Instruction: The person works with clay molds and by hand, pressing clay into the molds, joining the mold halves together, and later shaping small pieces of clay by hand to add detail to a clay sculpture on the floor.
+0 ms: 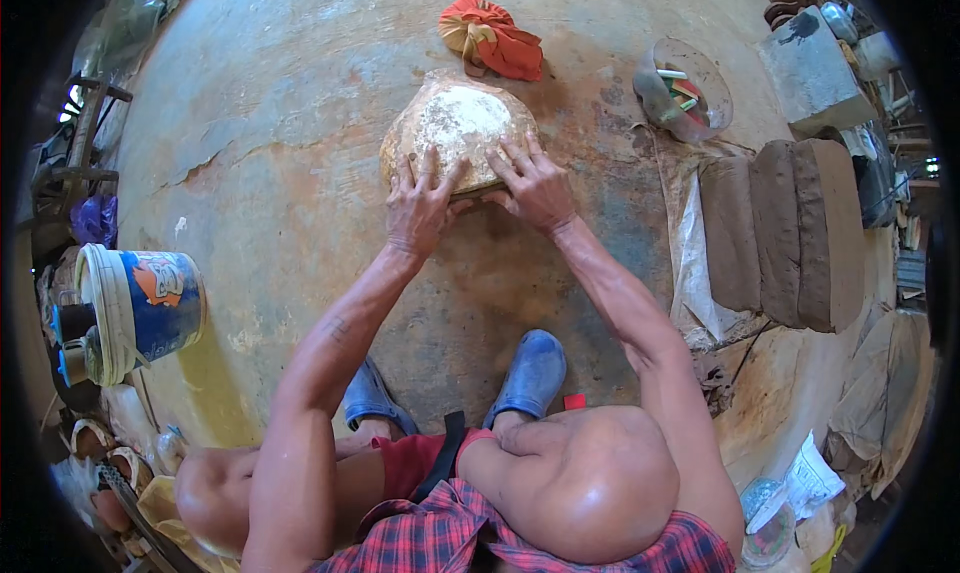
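A thick, rounded, tan slab with a patch of white powder on top (468,118) sits on the floor in front of me. My left hand (420,203) grips its near left edge, fingers spread over the top and thumb at the near rim. On the near right edge, my right hand (536,185) has a similar hold, its fingers reaching over the white patch and its thumb low at the rim. Both thumbs point toward each other. The slab's underside is hidden. Just beyond it lies a bunched red and orange cloth (490,38).
A clear tub with chalk-like sticks (690,91) stands at the far right. Brown clay blocks (780,233) rest on a white sheet to the right, with a grey block (815,68) behind. A blue and white bucket (145,308) is at left. My blue clogs (532,373) are planted nearby.
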A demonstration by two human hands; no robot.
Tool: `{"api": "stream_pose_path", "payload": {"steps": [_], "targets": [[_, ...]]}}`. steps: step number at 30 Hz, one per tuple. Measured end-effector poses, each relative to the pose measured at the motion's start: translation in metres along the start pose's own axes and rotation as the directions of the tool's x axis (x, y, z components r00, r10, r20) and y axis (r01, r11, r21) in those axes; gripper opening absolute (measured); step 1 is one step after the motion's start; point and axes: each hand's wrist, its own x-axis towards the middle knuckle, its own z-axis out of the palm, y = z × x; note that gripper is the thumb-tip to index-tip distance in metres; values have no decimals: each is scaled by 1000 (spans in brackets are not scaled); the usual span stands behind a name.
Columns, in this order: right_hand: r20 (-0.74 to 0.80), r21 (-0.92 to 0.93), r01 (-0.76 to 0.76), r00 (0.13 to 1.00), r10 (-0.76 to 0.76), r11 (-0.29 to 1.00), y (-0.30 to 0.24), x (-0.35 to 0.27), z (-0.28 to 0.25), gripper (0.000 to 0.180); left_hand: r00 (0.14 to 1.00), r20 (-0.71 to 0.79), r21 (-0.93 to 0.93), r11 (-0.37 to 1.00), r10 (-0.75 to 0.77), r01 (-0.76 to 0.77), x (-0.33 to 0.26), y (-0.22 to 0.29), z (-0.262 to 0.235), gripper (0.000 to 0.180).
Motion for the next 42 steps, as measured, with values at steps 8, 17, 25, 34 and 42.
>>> {"api": "stream_pose_path", "payload": {"steps": [8, 17, 25, 34, 42], "targets": [[-47, 14, -47, 998, 47, 999, -13, -3, 2, 77, 1000, -30, 34, 999, 10, -9, -3, -5, 6, 69], [-46, 59, -127, 991, 130, 990, -23, -2, 5, 79, 998, 50, 0, 1000, 31, -31, -4, -7, -8, 76], [-110, 122, -213, 968, 226, 970, -40, 2, 1, 84, 972, 233, -90, 995, -14, 36, -2, -5, -31, 96], [-101, 503, -233, 940, 325, 832, 1, -23, -3, 112, 985, 90, -563, 809, -147, 172, -26, -40, -3, 110], [93, 341, -224, 975, 204, 913, 40, -37, -3, 119, 1000, -4, -450, 892, -29, 24, -29, -63, 25, 101]]}}
